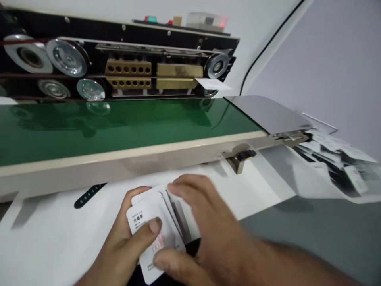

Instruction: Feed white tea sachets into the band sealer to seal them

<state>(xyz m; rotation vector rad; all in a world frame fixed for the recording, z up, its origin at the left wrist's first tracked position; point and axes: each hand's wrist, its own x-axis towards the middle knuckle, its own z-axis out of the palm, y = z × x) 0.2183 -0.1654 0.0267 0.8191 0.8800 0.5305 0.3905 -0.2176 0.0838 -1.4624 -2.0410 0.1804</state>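
A small stack of white printed sachets (149, 206) with rounded corners is held in my left hand (127, 234). Its thumb presses on the front sachet, which bears black characters and a red print, while the fingers wrap behind. My right hand (205, 222) is at the stack's right side. Its thumb touches the lower front of the top sachet, and its fingers stretch apart from the thumb beyond the right edge. Another white sachet (212, 84) sticks out of the right end of the band sealer (127, 75), between its rollers.
A green conveyor belt (119, 127) runs along the sealer, with a grey end plate (264, 113) at its right. Several loose sachets (342, 163) lie heaped at the right. A black strap (89, 195) lies on the white surface (68, 230) below the belt. A bracket (238, 162) juts from the frame.
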